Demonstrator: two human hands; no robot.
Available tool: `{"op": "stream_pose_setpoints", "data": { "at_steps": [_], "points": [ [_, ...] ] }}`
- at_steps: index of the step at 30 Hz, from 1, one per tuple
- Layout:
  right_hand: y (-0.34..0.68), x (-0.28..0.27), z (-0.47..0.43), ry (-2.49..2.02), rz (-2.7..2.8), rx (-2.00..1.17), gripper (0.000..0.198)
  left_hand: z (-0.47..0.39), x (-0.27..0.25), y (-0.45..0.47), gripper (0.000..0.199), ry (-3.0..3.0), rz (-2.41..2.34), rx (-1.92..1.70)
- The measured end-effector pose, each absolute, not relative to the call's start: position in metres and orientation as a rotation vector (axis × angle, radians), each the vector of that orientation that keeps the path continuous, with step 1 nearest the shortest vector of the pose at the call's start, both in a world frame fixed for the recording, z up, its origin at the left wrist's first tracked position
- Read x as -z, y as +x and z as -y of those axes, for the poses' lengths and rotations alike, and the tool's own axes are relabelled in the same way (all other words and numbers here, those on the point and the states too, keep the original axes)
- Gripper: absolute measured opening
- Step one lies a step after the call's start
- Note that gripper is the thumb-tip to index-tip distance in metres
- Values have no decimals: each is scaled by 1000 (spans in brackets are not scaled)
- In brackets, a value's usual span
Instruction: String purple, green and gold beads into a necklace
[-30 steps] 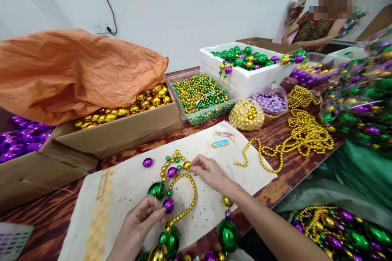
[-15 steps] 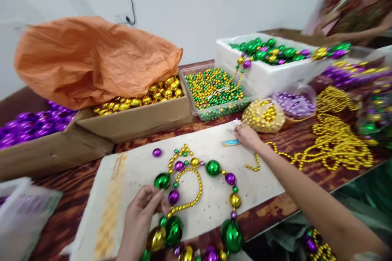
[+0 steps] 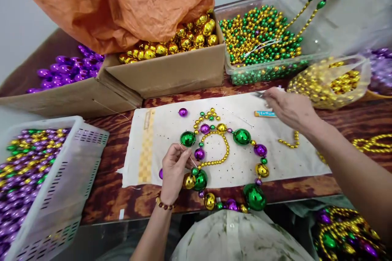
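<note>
My left hand (image 3: 175,167) is closed in a pinch on a thin pale string, whose end shows by the fingertips. It is at the left side of a bead necklace (image 3: 241,136) with large green, purple and gold beads, close to a big green bead (image 3: 200,180). A loop of small gold beads (image 3: 227,147) lies inside the necklace. My right hand (image 3: 289,107) is at the far right of the white cloth (image 3: 165,147), closed around a small pointed metal tool (image 3: 259,95), blurred and mostly hidden. A blue-and-orange strip (image 3: 265,113) lies just beside it.
Cardboard boxes of purple beads (image 3: 65,69) and gold beads (image 3: 162,49) stand behind the cloth. A clear tub (image 3: 234,77) of small beads and a bag of gold beads (image 3: 321,79) are at right. A white basket (image 3: 65,171) stands left.
The view has tilted down and shifted left, bringing the white basket and my shirt into sight. My left hand stays pinched beside the necklace; my right hand remains near the blue strip.
</note>
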State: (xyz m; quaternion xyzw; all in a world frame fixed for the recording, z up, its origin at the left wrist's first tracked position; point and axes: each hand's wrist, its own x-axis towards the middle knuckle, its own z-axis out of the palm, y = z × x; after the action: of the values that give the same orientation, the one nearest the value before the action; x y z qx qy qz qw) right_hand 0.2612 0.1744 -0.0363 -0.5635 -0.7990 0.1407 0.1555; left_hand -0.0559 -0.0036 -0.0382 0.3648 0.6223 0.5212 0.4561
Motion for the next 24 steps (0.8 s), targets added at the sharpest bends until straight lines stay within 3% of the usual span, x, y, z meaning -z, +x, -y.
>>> {"op": "stream_pose_setpoints", "data": {
  "at_steps": [4,6,13,24],
  "points": [
    [190,20,-119,-942,2494,-1080,29,2,40,-55,18,904,-1522,-1292],
    [166,23,-100,-791,2510,-1240,29,3,39,-55,18,913,-1520,-1287],
    [139,35,-98,-653,2480,-1500,27,4,39,-60,17,944,-1526,-1323],
    [122,31,-104,-559,2473,-1643,26,1,38,-63,15,970,-1565,-1315]
  ]
}}
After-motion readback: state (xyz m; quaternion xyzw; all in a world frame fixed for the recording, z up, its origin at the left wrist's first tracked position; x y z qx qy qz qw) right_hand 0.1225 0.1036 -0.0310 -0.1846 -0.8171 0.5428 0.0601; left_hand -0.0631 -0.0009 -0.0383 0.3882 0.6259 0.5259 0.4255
